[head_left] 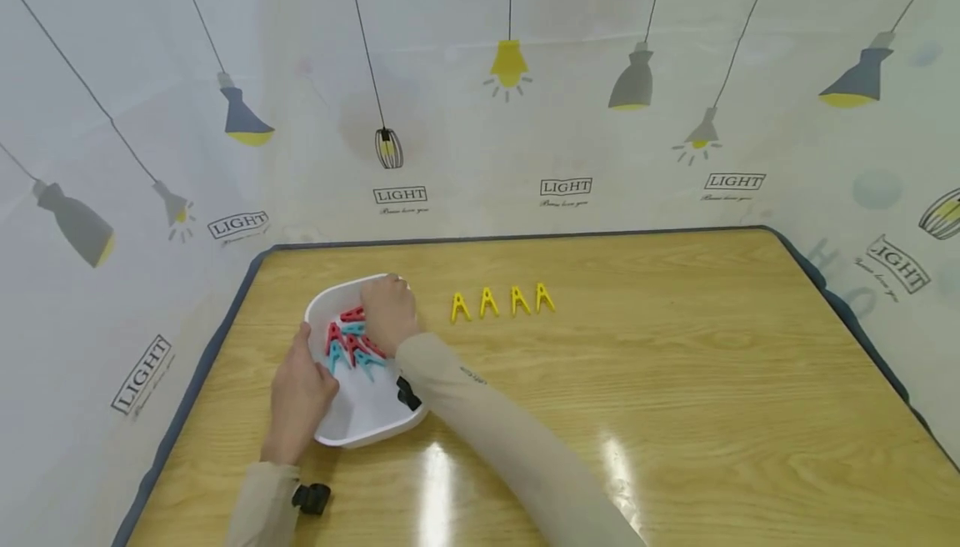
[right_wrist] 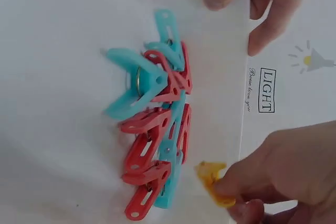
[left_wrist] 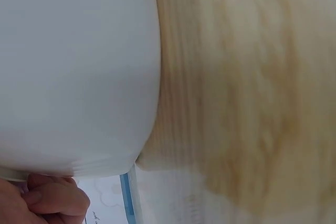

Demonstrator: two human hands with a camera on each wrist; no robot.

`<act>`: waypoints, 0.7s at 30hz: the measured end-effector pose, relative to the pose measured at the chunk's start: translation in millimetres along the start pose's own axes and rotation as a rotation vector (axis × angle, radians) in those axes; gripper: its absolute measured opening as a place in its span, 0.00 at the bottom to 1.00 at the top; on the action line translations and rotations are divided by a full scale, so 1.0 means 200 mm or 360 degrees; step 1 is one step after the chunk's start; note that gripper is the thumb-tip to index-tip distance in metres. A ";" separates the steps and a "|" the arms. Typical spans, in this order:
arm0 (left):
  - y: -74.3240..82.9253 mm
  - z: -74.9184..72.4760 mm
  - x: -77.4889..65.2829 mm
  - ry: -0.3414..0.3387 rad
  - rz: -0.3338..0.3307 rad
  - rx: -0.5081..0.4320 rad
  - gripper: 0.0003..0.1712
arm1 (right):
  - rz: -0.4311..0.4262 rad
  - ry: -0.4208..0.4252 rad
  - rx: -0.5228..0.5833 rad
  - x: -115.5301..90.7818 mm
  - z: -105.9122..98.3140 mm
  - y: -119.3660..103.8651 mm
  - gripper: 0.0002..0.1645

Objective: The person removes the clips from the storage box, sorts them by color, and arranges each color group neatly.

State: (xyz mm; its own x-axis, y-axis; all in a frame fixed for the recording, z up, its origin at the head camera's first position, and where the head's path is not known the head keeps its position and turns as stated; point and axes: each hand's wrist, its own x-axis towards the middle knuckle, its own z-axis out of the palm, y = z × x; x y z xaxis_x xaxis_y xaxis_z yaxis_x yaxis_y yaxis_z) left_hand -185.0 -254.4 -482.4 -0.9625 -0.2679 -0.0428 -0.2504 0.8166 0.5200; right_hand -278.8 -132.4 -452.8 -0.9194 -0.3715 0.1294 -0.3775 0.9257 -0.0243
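My left hand (head_left: pixel 300 393) grips the left rim of a white plastic tray (head_left: pixel 367 414), thumb inside and fingers outside. Over the tray's far right part is my right hand (head_left: pixel 388 313), pinching a yellow clothespin (right_wrist: pixel 214 183) between thumb and fingers, as the right wrist view shows. The head view hides that clothespin behind the hand. Red clothespins (right_wrist: pixel 140 196) and light blue clothespins (right_wrist: pixel 139 81) lie jumbled together inside the tray. In the left wrist view, the tray's outer wall (left_wrist: pixel 79 77) fills the left side, with part of a hand at the bottom left.
Several yellow clothespins (head_left: pixel 489 303) stand in a row on the wooden table (head_left: pixel 675 363), to the right of the tray. A dark edge strip borders the table. Behind it hangs a pale wall covering (head_left: pixel 457 113) printed with lamps.
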 end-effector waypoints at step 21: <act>-0.02 0.01 -0.01 0.0023 0.0089 -0.0021 0.44 | 0.0259 0.0016 0.1311 -0.02 -0.07 0.10 0.07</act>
State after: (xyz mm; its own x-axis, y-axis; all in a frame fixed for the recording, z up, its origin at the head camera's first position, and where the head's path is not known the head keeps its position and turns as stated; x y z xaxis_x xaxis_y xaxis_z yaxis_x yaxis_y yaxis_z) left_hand -183.0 -256.1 -486.5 -0.9733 -0.2294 -0.0009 -0.1947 0.8239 0.5323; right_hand -280.9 -111.7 -440.6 -0.9698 -0.2333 0.0705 -0.2039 0.6182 -0.7591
